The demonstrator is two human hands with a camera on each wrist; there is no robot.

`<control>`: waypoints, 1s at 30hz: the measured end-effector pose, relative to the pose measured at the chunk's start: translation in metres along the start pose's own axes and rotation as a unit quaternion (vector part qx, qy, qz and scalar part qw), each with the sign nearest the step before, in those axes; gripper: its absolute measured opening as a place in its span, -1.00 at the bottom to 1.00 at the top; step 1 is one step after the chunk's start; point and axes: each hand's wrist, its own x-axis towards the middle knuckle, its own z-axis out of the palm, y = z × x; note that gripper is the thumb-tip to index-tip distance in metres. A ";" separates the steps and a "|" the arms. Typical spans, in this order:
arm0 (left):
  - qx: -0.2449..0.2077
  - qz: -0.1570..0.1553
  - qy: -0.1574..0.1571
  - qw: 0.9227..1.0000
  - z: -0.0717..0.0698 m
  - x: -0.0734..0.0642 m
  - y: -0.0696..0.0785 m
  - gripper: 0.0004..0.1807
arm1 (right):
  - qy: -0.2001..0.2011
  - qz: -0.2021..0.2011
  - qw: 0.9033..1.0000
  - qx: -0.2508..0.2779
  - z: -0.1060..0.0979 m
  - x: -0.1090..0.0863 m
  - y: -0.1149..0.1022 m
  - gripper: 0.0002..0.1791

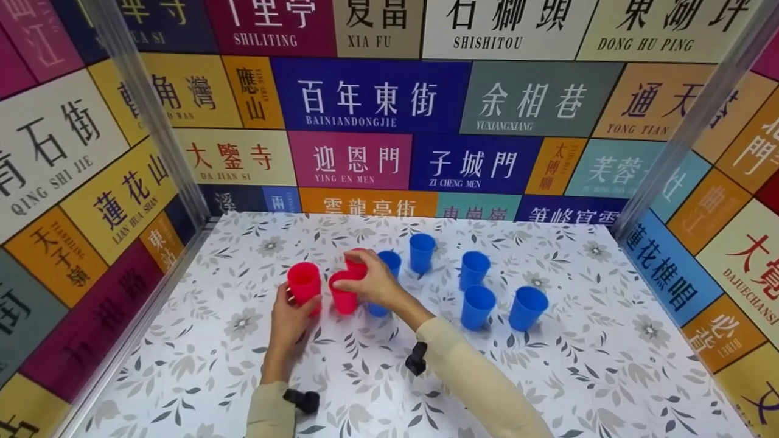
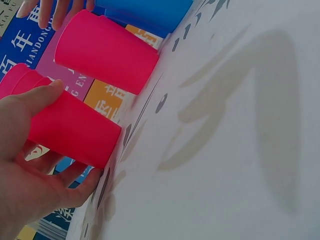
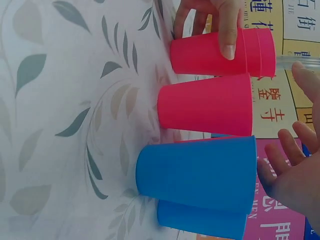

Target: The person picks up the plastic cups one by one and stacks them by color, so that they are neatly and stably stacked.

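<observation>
My left hand (image 1: 291,319) grips a stack of nested red cups (image 2: 75,125) standing on the table, thumb on the near side and fingers around the far side. Doubled rims show on this stack in both wrist views. Just to its right stands a single red cup (image 3: 207,105), with another red cup (image 1: 355,258) behind it. Above these two, my right hand (image 1: 377,280) has its thumb and fingers spread. In the right wrist view, the right hand's fingers (image 3: 287,150) are loosely extended beyond the cup rims. A blue cup (image 3: 197,172) stands close beside the red ones.
Farther right stand several upright blue cups, among them a back one (image 1: 422,252), a front one (image 1: 478,307) and the rightmost (image 1: 528,308). A floral cloth (image 1: 365,389) covers the table. Colourful sign-printed walls (image 1: 377,97) rise at the back and sides.
</observation>
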 end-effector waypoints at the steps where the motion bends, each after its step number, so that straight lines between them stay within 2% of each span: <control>1: 0.000 0.002 0.000 1.000 0.000 0.000 0.000 -0.21 | 0.001 -0.001 1.000 -0.007 0.000 0.000 0.001 -0.25; 7: 0.001 0.010 0.002 1.000 -0.001 -0.001 0.001 -0.21 | -0.010 0.005 0.999 -0.038 0.000 -0.001 0.003 -0.21; 15: -0.001 0.014 0.002 1.000 0.000 -0.001 -0.001 -0.21 | -0.017 0.038 0.995 -0.091 0.002 -0.002 0.005 -0.19; 22: 0.010 0.046 0.020 0.999 0.002 -0.001 -0.002 -0.24 | -0.013 0.016 0.992 -0.122 0.003 -0.001 0.009 -0.23; 30: 0.001 0.022 0.009 1.000 0.000 -0.001 -0.001 -0.23 | -0.008 0.009 0.988 -0.151 0.005 -0.001 0.007 -0.24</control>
